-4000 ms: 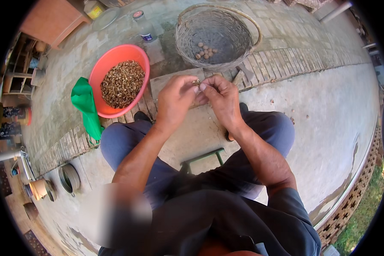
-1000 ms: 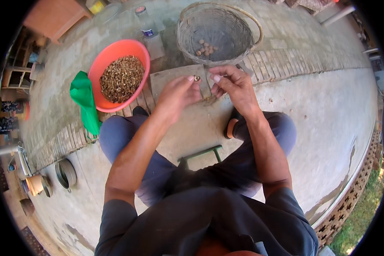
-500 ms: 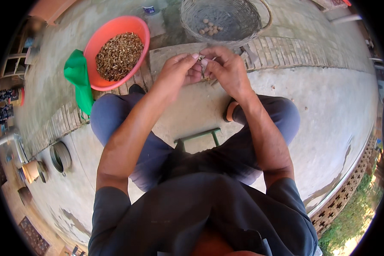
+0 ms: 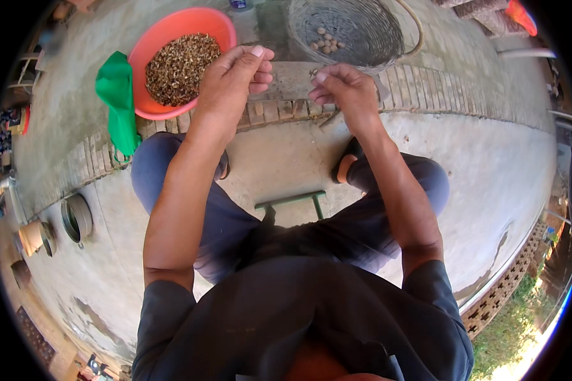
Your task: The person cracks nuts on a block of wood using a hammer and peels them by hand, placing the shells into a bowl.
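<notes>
Near the top middle of the frame, the person's right hand (image 4: 349, 89) has thumb and forefinger pinched together, and at their tips sits a small brown piece (image 4: 313, 73), perhaps from a nut, but it is too small for me to say surely. The left hand (image 4: 230, 79) is well apart from the right one, partly in front of the lower right side of the red basin (image 4: 184, 20); its thumb lies along the curled fingers, and whether something is inside I cannot tell. I judge that such a piece weighs almost nothing and is dry, stiff and rather brittle, so a hard squeeze could crumble it. It is better to take it by the edges, only with the fingertips, because a whole fist would hide it. At the upper left, the basin holds a heap of brown bits (image 4: 181, 70); each looks light, but together they may be heavy, and the rim would be the firm place to grip. At the upper middle, in the grey wicker basket (image 4: 368, 28), lie some round nuts (image 4: 327, 43); they seem hard and ready to roll, so I would hold each around its middle
</notes>
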Motion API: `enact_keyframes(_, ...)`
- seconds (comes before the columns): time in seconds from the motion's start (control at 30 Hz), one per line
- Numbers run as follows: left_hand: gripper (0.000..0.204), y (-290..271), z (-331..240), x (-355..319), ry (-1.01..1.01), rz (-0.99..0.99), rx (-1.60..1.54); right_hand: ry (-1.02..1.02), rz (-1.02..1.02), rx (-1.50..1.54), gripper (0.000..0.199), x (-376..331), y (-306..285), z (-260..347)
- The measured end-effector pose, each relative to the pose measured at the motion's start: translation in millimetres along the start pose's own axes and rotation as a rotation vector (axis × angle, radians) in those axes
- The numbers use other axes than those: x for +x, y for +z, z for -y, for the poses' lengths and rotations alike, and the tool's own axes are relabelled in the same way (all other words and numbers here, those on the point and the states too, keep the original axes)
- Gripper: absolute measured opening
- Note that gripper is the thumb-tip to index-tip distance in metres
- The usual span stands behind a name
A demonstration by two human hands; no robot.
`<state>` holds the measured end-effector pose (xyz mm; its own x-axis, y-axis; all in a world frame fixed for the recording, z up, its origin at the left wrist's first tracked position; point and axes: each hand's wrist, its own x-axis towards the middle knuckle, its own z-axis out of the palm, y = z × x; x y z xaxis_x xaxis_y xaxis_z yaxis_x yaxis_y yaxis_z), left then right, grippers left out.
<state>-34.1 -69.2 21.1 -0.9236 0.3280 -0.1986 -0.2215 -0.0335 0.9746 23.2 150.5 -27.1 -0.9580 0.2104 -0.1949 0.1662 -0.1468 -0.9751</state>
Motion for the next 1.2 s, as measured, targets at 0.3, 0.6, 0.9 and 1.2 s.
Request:
enact_keyframes(0.3,0.024,-18,-13,-14,0.173,0.043,0.353,-0.027,0.191,0.185,0.022,122,128,-22)
enact_keyframes(0.6,0.027,11,23,-70,0.486,0.561,0.891,0.093,0.466,-0.331,0.015,50,117,-117)
enact_keyframes(0.9,0.035,14,11,-76,0.425,0.734,0.963,0.187,0.173,-0.791,0.006,11,44,-355)
enact_keyframes(1.2,0.039,7,17,-63,0.279,0.693,0.91,0.33,-0.296,-0.586,0.01,60,82,-454)
